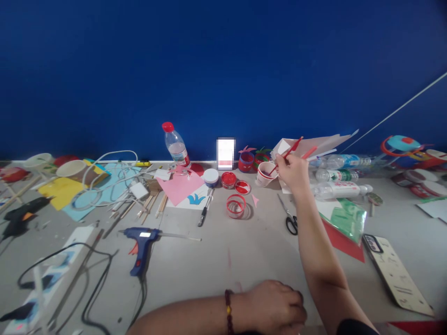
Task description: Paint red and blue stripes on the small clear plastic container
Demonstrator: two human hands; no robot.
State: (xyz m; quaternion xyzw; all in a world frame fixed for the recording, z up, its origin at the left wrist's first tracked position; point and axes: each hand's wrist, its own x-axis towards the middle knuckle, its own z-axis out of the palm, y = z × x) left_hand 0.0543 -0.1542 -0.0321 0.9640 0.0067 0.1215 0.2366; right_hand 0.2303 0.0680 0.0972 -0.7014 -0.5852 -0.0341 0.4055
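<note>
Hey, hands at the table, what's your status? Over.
Right hand: holding thin brush at paper cup's mouth. Left hand: curled, contents unclear. Scissors beside right forearm.

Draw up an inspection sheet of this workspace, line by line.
Surface: grey table, faint reddish streaks near the front.
Things at the hands: slim red brush, lower end in a paper cup; open red paint pot and red-edged ring nearby.
Clutter: paper sheets, sticks, scissors, glue gun, lying bottles, phone.
Hands: right grips the brush; left is curled near the front edge, contents unclear.
Cables: white cable tangled at left; dark cable beside the power strip.
Surroundings: blue wall behind; other people: nothing seen.
</note>
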